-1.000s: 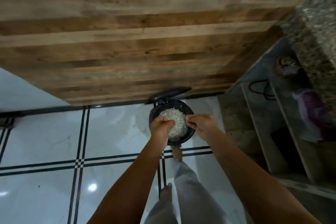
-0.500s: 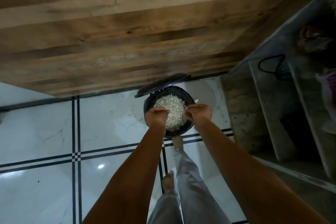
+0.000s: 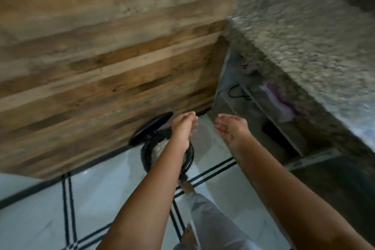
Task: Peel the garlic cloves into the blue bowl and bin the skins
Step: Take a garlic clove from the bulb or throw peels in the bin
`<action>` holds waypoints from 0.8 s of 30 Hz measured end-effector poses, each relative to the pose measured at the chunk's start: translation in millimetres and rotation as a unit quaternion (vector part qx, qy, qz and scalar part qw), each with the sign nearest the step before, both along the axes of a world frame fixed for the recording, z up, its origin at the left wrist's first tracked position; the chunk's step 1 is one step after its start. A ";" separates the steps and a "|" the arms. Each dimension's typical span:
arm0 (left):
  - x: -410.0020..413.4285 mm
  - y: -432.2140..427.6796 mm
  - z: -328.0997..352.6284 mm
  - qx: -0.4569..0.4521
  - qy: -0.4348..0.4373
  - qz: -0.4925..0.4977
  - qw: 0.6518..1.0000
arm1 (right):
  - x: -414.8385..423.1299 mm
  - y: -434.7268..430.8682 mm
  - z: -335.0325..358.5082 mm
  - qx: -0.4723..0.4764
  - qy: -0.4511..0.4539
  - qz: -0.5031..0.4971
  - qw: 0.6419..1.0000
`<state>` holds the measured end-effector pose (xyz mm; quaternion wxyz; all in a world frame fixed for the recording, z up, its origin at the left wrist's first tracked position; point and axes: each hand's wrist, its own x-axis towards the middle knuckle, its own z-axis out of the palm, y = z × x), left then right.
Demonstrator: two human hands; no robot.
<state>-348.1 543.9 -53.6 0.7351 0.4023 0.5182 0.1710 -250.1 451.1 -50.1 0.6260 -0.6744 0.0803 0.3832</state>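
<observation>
Garlic skins (image 3: 160, 146), pale and papery, fill the round black bin (image 3: 144, 155) mid-frame, below my left grip (image 3: 183, 128) (the nearer); it and my right grip (image 3: 231, 130) hang loosely curled, empty.

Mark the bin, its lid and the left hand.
bin (image 3: 145, 154): head view, on its left wall.
lid (image 3: 151, 128): head view, middle of the raised lid.
left hand (image 3: 183, 131): head view, back of the hand.

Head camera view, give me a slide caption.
Left hand and right hand hover empty by the black bin, lid up, pale skins inside.
</observation>
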 end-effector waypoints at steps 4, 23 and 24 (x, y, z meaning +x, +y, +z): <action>56.9 -76.5 46.6 0.023 -0.058 -0.117 0.991 | 30.0 -96.1 52.2 0.049 -0.039 -0.109 0.992; 264.9 -537.7 111.8 0.005 -0.141 -0.531 0.836 | 145.3 -561.1 106.2 0.042 -0.128 -0.466 0.875; 270.8 -552.3 110.6 0.005 -0.135 -0.535 0.834 | 151.0 -576.2 103.8 0.034 -0.123 -0.473 0.872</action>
